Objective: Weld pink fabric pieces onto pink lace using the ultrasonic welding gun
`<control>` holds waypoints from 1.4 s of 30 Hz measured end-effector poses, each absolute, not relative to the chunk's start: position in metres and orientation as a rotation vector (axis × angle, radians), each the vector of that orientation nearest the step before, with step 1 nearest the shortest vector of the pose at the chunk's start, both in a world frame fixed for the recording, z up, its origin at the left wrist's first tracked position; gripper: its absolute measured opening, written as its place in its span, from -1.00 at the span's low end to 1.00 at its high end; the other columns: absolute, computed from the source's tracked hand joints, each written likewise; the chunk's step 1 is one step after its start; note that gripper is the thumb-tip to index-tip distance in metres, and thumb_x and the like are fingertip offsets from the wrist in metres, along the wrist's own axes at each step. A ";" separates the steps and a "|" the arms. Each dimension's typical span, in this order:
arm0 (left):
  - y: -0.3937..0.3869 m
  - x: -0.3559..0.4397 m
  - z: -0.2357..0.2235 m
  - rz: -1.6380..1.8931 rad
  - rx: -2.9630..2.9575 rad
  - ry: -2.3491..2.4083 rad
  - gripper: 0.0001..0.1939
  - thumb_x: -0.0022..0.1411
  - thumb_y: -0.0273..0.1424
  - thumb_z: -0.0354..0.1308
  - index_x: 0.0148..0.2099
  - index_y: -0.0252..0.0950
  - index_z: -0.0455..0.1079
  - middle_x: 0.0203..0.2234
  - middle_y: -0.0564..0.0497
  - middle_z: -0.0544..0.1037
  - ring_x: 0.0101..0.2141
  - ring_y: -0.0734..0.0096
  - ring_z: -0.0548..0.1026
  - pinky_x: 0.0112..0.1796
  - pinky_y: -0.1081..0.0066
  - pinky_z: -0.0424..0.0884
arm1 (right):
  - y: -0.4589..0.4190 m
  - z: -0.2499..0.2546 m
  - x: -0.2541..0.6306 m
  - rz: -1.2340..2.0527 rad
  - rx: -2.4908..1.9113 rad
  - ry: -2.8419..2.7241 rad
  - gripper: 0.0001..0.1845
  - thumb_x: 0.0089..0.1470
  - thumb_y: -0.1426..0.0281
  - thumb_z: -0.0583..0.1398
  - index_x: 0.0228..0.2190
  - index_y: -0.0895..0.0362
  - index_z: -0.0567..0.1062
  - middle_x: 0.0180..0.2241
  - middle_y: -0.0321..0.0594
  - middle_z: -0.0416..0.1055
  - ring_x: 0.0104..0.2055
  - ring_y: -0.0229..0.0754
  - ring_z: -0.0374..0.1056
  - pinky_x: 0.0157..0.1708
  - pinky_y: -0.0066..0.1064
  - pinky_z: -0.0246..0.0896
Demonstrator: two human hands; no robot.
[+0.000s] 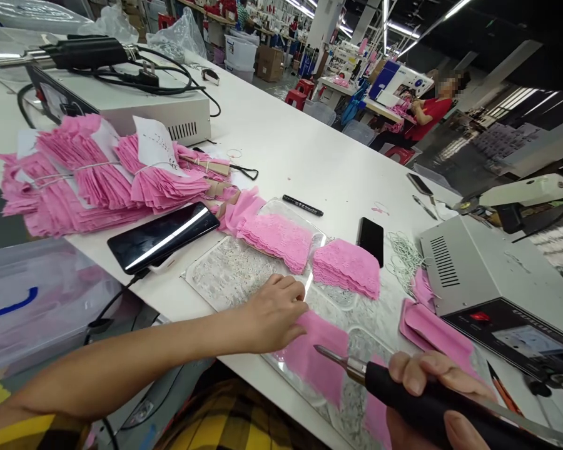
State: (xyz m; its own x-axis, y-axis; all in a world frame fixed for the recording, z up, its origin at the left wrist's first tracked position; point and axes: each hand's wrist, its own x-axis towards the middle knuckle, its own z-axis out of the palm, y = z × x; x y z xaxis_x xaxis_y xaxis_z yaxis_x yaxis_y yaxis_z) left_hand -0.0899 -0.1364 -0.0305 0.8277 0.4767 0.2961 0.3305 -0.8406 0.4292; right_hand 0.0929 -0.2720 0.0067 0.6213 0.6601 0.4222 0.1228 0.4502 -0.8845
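Your right hand (438, 372): wrapped round a black-handled tool (380, 382), metal tip over the pink cloth (326, 362); contact unclear. Your left hand (272, 319): fingers bent, beside the cloth's far left corner; whether they pinch anything, you cannot tell. Cloth: one piece, flat on the speckled board (234, 272), near the edge of your tabletop (272, 150). Lace stacks (276, 240): two, pink, side by side beyond your left hand. Marker (303, 205): one, black, behind the stacks.
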 end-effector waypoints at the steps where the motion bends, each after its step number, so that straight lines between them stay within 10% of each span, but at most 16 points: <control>1: -0.136 -0.085 -0.030 0.543 2.667 0.589 -0.82 0.13 -0.31 0.31 -0.32 -0.33 0.46 -0.27 -0.06 0.46 -0.20 0.24 0.37 -0.16 0.26 0.26 | -0.274 0.008 0.093 0.394 -1.097 -0.867 -0.85 -0.09 0.33 0.20 -0.40 0.11 0.45 -0.39 -0.27 0.30 -0.51 -0.30 0.18 -0.47 -0.29 0.22; 17: -0.150 -0.067 -0.038 0.718 2.733 0.438 -0.83 0.24 -0.66 -0.01 -0.34 -0.31 0.26 -0.47 0.06 0.42 -0.37 0.40 0.29 -0.24 0.35 0.16 | -0.280 -0.007 0.101 0.426 -0.964 -0.883 -0.85 -0.01 0.36 0.17 -0.32 0.13 0.40 -0.36 -0.26 0.28 -0.47 -0.30 0.23 -0.45 -0.30 0.27; 22: -0.146 -0.070 -0.038 0.907 2.641 0.601 -0.66 0.18 -0.69 -0.04 -0.03 -0.32 0.31 -0.28 -0.03 0.49 -0.23 0.33 0.38 -0.15 0.29 0.22 | -0.280 -0.007 0.101 0.437 -0.954 -0.865 -0.86 0.00 0.37 0.17 -0.33 0.13 0.41 -0.37 -0.27 0.28 -0.47 -0.31 0.23 -0.43 -0.30 0.28; 28: -0.147 -0.084 -0.034 0.985 2.622 0.542 -0.78 0.32 -0.58 -0.03 -0.16 -0.29 0.42 -0.25 -0.04 0.54 -0.21 0.37 0.46 -0.03 0.22 0.25 | -0.280 -0.007 0.104 0.432 -0.966 -0.817 -0.85 -0.03 0.38 0.18 -0.33 0.12 0.43 -0.36 -0.27 0.29 -0.48 -0.31 0.23 -0.44 -0.29 0.26; 42: -0.150 -0.106 -0.051 0.790 2.736 0.314 -0.71 0.38 -0.37 0.04 0.11 -0.23 0.37 0.11 0.00 0.44 0.24 0.21 0.20 0.30 0.03 -0.21 | -0.272 0.000 0.133 0.139 -1.039 -0.729 -0.80 -0.17 0.46 0.10 -0.39 0.13 0.44 -0.38 -0.28 0.33 -0.52 -0.30 0.22 -0.49 -0.30 0.22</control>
State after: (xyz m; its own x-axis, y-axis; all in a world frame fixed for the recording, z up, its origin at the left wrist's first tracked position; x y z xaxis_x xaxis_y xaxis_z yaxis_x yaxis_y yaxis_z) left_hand -0.1058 -0.1502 -0.0509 0.8270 0.2809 0.4869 0.1302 -0.9384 0.3201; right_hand 0.1334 -0.2719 0.0005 0.7599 0.4343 0.4837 0.2259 0.5214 -0.8229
